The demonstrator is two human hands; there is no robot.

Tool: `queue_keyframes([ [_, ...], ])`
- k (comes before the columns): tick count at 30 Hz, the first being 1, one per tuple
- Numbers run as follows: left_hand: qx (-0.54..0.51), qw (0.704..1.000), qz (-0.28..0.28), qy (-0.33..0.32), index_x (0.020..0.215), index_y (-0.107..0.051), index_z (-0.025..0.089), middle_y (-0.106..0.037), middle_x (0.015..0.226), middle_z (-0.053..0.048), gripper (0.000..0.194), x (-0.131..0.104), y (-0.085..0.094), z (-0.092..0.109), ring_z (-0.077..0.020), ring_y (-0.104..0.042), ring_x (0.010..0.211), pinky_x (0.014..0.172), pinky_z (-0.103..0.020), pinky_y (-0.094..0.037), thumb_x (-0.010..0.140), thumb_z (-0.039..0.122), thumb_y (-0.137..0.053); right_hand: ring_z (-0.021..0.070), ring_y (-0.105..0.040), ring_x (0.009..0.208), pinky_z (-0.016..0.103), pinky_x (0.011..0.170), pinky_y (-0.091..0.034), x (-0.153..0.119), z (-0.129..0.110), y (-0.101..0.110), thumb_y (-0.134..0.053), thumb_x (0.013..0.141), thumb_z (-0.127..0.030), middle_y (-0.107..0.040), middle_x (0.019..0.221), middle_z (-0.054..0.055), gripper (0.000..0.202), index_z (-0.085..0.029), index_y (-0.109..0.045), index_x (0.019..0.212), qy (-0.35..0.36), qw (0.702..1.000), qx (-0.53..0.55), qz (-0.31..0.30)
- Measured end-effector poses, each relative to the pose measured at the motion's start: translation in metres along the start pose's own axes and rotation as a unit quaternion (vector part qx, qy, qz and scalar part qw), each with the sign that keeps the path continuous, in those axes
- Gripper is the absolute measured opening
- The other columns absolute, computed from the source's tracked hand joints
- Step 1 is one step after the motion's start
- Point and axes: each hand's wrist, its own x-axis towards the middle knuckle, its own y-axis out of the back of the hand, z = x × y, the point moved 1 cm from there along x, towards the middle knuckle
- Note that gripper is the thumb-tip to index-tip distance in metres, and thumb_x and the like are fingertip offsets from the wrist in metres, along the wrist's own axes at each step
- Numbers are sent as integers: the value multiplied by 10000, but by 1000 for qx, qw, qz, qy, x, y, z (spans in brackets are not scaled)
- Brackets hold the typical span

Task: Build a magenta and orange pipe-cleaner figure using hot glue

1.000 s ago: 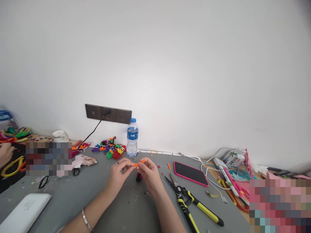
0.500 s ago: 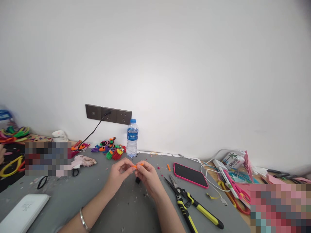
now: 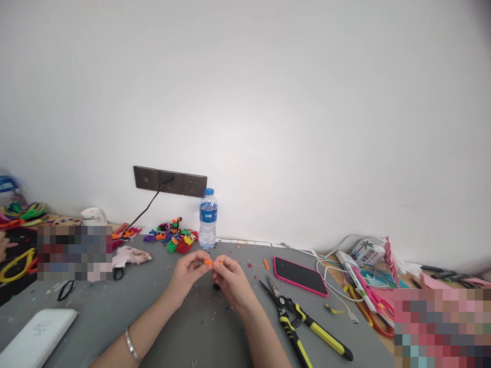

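A short orange piece of pipe cleaner (image 3: 208,262) is pinched between the fingertips of both hands above the grey table mat. My left hand (image 3: 189,271) closes thumb and index finger on one end. My right hand (image 3: 229,278) grips the other end, its fingertips almost touching the left ones and hiding much of the piece. Just under the right fingers lies a small black thing (image 3: 217,287), partly covered. Another short orange piece (image 3: 266,264) rests on the mat to the right. Nearby, yellow-and-black pruning shears (image 3: 295,319) lie with blades apart.
A water bottle (image 3: 208,220) stands by the wall beside small colourful pipe cleaner figures (image 3: 180,237). A pink-cased phone (image 3: 301,276), white cables and scissors (image 3: 378,301) lie right. A white power bank (image 3: 40,335) is front left. Part of another person's hand (image 3: 3,244) shows far left.
The fingertips of my two hands have come slightly closer together, and less of the orange piece shows between them. The view has shifted a little; the things on the table stay put.
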Motion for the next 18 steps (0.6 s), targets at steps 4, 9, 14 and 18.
queue_keyframes([
  [4, 6, 1000, -9, 13, 649, -596, 171, -622, 785, -32, 264, -1, -2, 4, -188, -578, 781, 688, -273, -472, 725, 402, -698, 91, -416, 515, 211, 515, -310, 1, 2, 0, -790, 650, -411, -521, 567, -42, 286, -188, -614, 674, -3, 1000, -17, 3],
  [9, 18, 999, -20, 41, 675, -569, 171, -579, 701, 5, 278, -3, -4, 7, -128, -509, 621, 593, -237, -422, 765, 420, -654, 88, -387, 478, 224, 487, -260, 4, 5, 6, -764, 673, -418, -506, 533, -53, 281, -180, -614, 683, 54, 992, -93, 63],
  [14, 41, 993, -78, 76, 682, -561, 174, -491, 575, 53, 291, -3, -6, 3, -92, -421, 504, 491, -200, -351, 739, 432, -682, 107, -419, 533, 232, 519, -312, 3, -1, 9, -734, 715, -395, -540, 595, -34, 245, -182, -613, 700, 116, 984, -105, 87],
  [18, 40, 984, -131, 116, 717, -568, 177, -503, 593, 50, 295, -3, -7, -3, -78, -374, 470, 417, -178, -266, 723, 445, -692, 127, -484, 575, 242, 570, -369, 2, -7, 9, -746, 704, -387, -569, 609, -24, 247, -183, -607, 690, 117, 984, -103, 83],
])
